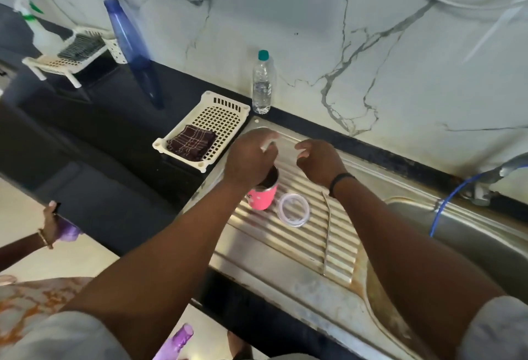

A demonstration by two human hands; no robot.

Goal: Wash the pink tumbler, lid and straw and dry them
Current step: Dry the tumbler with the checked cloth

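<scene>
Standing on drainboard [300,248]: pink tumbler [261,197], open-topped, contents unclear; lid [294,213] at its 3 o'clock; left hand [248,157] above, grip unclear; right hand [320,159] loosely curled, empty.

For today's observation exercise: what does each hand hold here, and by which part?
Left hand hovers over the pink tumbler; whether it grips the rim cannot be told. Right hand is loosely curled and holds nothing.

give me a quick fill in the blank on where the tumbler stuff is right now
1. The pink tumbler stands on the ribbed ____ of the sink.
2. The clear lid lies between the tumbler and the metal ____.
3. The dark checked cloth lies in a cream ____.

Answers: drainboard; straw; tray
</scene>
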